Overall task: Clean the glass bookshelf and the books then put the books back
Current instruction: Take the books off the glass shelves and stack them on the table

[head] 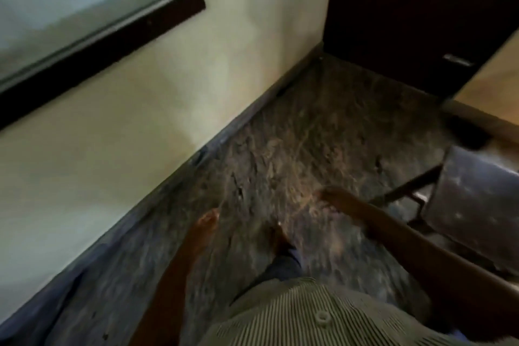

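The view is blurred and points down at a dark mottled stone floor [309,135]. My left hand [207,222] hangs over the floor near the middle, fingers relaxed and holding nothing. My right hand [331,196] is further right and a little higher, its fingers loosely curled and empty. A glass pane in a dark wooden frame [92,45] is set in the cream wall at the upper left; the glass looks pale and hazy. No books or cloth are in view.
A dark skirting [213,146] runs diagonally along the foot of the wall. A dark wooden door [407,8] stands at the upper right. A metal-legged chair [471,196] sits at the right, close to my right arm. My foot [280,241] is on the floor.
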The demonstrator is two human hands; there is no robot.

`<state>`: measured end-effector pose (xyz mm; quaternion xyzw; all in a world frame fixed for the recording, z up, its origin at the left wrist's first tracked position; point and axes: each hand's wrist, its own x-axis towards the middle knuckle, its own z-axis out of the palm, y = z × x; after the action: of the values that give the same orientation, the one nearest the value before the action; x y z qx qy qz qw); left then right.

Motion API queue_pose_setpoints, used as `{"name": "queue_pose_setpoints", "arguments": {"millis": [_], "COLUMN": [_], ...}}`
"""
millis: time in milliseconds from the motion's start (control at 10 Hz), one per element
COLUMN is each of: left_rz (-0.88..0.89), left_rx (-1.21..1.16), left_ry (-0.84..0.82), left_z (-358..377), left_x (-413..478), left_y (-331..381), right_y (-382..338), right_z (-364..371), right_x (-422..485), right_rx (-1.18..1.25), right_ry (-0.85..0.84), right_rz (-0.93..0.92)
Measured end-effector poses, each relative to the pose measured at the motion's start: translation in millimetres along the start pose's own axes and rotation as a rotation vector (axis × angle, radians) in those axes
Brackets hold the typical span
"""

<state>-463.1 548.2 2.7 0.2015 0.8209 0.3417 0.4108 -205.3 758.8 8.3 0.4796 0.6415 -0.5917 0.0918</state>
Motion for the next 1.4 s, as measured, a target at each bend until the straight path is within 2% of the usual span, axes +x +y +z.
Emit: {"name": "queue_pose_setpoints", "arguments": {"millis": [100, 200, 300, 400, 500, 600, 700, 800, 900, 1000, 1100, 1200, 1300, 1400], "left_rz": [0.173, 0.271, 0.453, 0.544, 0.640, 0.708, 0.824, 0.858, 0.898, 0.918, 0.939, 0.959, 0.982, 0.993], "left_rx": [0.071, -0.039, -0.173, -0.205, -0.228, -0.183, -0.102, -0.045, 0.038, 0.022, -0.009, 0.018, 0.010, -0.076], "left_ry": [0.135, 0.285, 0.524, 0.609, 0.726, 0.842, 1.023, 1.088, 1.177, 1.176, 1.151, 1.132, 1.066, 0.982], "left_z": [-56, -98, -152, -184, -236, -266, -311, -335, -364, -380, -403, -421, -448, -464], "left_x": [53, 88, 111, 118, 130, 136, 151, 159, 173, 182, 198, 211, 226, 235], "left_y": [82, 150, 244, 282, 329, 361, 411, 440, 481, 501, 521, 533, 552, 567], "right_y": [-186, -271, -383, -443, -528, -583, -661, -700, -754, -782, -805, -812, -821, -826], "right_z": [-33, -49, -67, -72, -71, -70, -68, -58, -35, -17, 3, 10, 15, 16], "right_x": [0, 32, 69, 87, 105, 121, 144, 155, 171, 182, 201, 212, 220, 221], "right_rx": [-0.038, -0.123, -0.144, -0.139, -0.093, -0.083, -0.074, -0.043, 0.073, 0.030, -0.172, -0.237, -0.257, -0.240], "right_ry": [0.042, 0.040, 0.097, 0.096, -0.021, -0.080, -0.044, 0.082, 0.337, 0.524, 0.771, 0.829, 0.820, 0.677], "right_rz": [-0.217, -0.490, -0.928, -1.062, -1.212, -1.335, -1.495, -1.612, -1.752, -1.791, -1.748, -1.746, -1.826, -1.956]}}
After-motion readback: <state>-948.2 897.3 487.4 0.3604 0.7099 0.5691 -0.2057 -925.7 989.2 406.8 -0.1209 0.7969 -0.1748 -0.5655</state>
